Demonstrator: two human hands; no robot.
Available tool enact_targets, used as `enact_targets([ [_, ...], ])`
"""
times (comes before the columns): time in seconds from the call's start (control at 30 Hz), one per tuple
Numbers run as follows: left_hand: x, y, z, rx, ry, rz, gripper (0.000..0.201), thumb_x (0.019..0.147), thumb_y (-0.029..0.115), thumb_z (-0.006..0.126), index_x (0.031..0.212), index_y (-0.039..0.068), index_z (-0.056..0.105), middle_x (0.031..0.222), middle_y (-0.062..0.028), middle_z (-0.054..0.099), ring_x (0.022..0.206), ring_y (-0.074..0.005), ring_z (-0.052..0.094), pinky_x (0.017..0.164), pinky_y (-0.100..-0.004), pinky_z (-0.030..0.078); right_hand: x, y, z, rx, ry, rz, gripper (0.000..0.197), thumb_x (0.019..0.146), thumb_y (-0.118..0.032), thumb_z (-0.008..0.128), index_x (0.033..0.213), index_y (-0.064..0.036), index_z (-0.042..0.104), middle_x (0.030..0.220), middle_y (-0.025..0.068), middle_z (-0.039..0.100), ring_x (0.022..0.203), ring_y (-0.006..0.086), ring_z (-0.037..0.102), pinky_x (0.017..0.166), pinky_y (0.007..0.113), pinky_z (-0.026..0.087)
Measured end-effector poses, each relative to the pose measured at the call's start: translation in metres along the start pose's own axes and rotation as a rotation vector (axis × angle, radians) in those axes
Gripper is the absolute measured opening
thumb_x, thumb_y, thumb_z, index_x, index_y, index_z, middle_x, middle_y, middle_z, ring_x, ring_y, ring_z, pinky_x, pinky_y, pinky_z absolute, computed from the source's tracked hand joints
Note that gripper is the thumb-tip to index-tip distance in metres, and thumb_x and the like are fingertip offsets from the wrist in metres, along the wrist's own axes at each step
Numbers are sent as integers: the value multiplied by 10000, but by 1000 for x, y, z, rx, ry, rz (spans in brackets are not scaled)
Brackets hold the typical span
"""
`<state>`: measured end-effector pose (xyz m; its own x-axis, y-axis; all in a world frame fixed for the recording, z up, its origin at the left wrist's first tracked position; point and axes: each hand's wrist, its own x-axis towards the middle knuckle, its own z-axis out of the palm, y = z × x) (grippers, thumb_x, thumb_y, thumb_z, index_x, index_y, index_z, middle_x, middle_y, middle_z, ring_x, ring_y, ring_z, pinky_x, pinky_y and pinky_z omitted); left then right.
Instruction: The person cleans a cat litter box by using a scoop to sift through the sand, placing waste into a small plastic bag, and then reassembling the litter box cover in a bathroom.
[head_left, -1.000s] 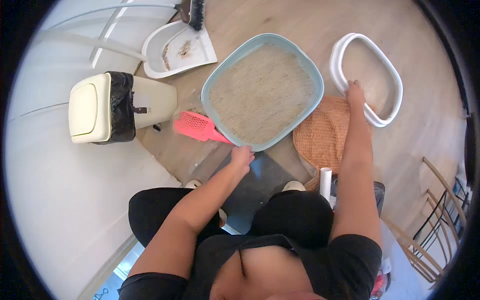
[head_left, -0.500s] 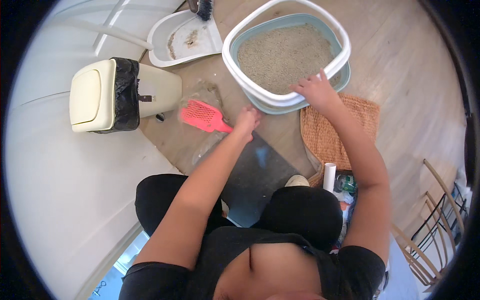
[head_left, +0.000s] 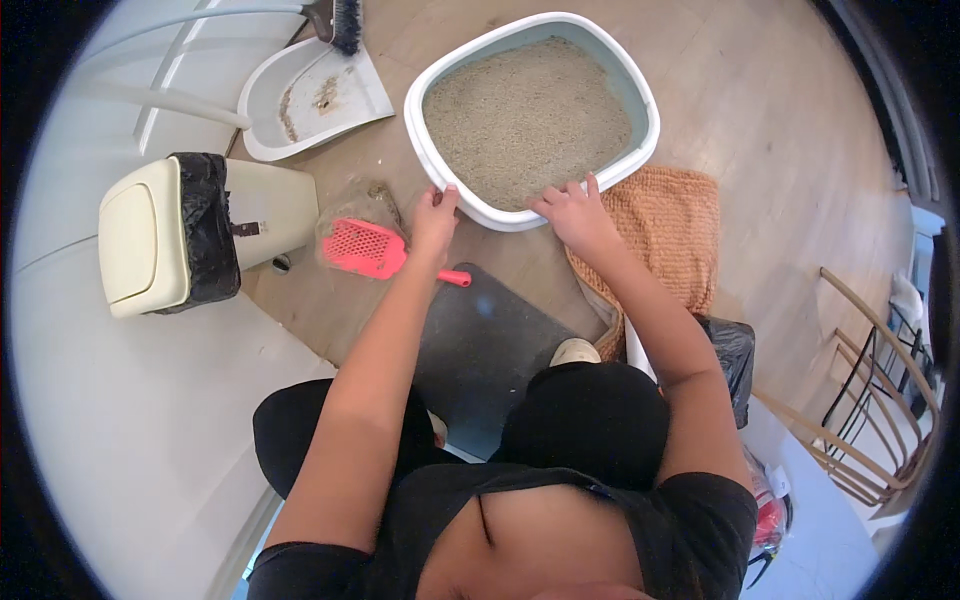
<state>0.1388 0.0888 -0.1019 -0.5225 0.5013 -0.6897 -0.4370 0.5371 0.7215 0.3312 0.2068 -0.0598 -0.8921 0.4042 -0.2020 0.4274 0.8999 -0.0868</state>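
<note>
A litter box with a white rim [head_left: 423, 150] and pale blue-green inner walls stands on the floor ahead of me, filled with grainy beige litter [head_left: 525, 120]. The white rim sits down around the top of the box. My left hand [head_left: 436, 228] is closed at the rim's near left corner, thumb on top. Over the near edge, toward the right, my right hand [head_left: 580, 218] grips the rim with its fingertips reaching inward. A pink slotted litter scoop [head_left: 370, 250] lies beside my left forearm, partly on a clear plastic bag [head_left: 380, 200]; that forearm hides part of its handle.
To the left are a cream swing-lid bin [head_left: 150, 235] with a black liner and a white dustpan [head_left: 290, 75] holding debris, a brush [head_left: 346, 25] beside it. An orange towel [head_left: 665, 225] lies right of the box. A dark mat [head_left: 490, 340] is by my feet; wooden chair parts [head_left: 880, 360] stand far right.
The white rim, tilted and raised off the box before, now sits level on it. My left hand has moved from beside the scoop's handle up to the rim. The view has shifted.
</note>
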Motion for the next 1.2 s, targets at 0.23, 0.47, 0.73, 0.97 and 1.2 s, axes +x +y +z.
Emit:
enact_targets([
  [0.23,2,4,2,1,-54,-1,496,863,315,627,1211,-4,475,1040,-37,558,907,-129,538,761,-271,437,0,5,3,24,-7,-18,361,850,-188,475,1177,-304,575,981,-10,586,995,230,543,980,626,298],
  [0.47,3,5,4,7,93,43,421,819,264,655,1111,-16,540,849,-29,571,723,-108,537,623,-266,428,1,11,-6,175,50,106,470,810,-239,581,1271,-282,498,1188,63,506,1178,296,427,1045,580,224],
  [0.73,10,11,7,260,163,183,369,799,285,642,987,-31,615,702,-52,582,625,-115,541,568,-278,425,-1,80,46,604,612,896,920,775,-301,687,1387,91,122,1391,351,180,1333,424,168,1098,447,156],
  [0.97,18,-1,-1,17,24,-3,424,886,290,579,1183,0,495,962,-41,591,835,-126,571,694,-275,456,10,87,47,896,591,799,903,809,-301,654,1384,108,90,1451,294,103,1365,382,109,1116,393,131],
  [1.2,4,6,1,-12,-91,-121,549,843,332,640,1231,-2,442,1030,-62,561,932,-159,545,780,-325,461,9,78,40,1601,631,1016,654,859,-241,625,1357,-10,268,1318,158,387,1179,275,412,957,379,371],
])
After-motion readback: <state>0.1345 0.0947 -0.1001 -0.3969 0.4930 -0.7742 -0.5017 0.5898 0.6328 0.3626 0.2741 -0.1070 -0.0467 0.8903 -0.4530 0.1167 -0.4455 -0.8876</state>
